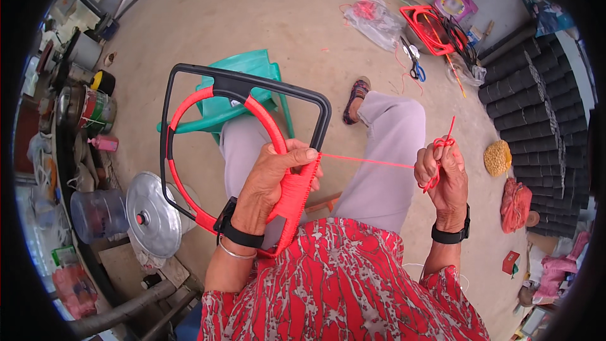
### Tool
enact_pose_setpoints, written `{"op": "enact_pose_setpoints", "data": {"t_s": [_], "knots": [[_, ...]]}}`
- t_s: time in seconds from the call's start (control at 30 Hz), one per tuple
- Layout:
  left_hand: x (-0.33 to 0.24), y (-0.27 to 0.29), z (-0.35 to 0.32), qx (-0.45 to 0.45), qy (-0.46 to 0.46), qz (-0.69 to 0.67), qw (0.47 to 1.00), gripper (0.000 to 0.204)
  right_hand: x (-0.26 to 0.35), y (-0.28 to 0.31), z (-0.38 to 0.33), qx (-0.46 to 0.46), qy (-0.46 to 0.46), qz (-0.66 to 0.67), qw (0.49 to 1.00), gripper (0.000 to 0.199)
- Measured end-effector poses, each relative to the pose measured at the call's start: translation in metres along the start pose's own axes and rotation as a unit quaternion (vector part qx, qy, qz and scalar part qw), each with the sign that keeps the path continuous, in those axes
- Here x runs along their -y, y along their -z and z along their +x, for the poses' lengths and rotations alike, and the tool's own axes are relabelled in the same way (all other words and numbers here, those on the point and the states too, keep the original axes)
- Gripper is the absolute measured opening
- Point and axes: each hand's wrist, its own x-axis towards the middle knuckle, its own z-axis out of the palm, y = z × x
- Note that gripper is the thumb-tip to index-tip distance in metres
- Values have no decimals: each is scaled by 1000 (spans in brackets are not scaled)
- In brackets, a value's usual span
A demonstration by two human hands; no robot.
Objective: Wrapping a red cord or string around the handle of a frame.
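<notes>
My left hand (268, 173) is closed round the right side of a black rectangular frame (325, 113) with a round inner ring wrapped in red. Below that hand, red cord wrapping (293, 192) densely covers the frame's near right corner, between ring and outer bar. From the bar beside my left thumb, a single red strand (369, 161) runs taut to my right hand (447, 183). The right fingers are curled round a small bundle of red cord (444, 143), whose loose end sticks up. The frame leans tilted over my lap, its near corner against my red patterned top.
A green plastic stool (243, 63) stands behind the frame. Blue-handled scissors (413, 63), a plastic bag (375, 22) and another red-and-black frame (429, 31) lie at the far right. Stacked dark tiles (527, 107) line the right; a metal lid (153, 215) and water jug (98, 215) sit left.
</notes>
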Motion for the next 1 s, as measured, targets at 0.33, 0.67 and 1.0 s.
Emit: {"op": "enact_pose_setpoints", "data": {"t_s": [0.33,0.67,1.0], "knots": [[0,2,2,-14,9,-13,1000,20,11,-10,-2,16,-21,-125,992,27],[2,-5,0,2,33,-20,999,25,1,-36,51,-37,229,-542,808,15],[3,-3,0,0,34,-21,999,20,10,-69,50,-33,64,-291,954,24]]}}
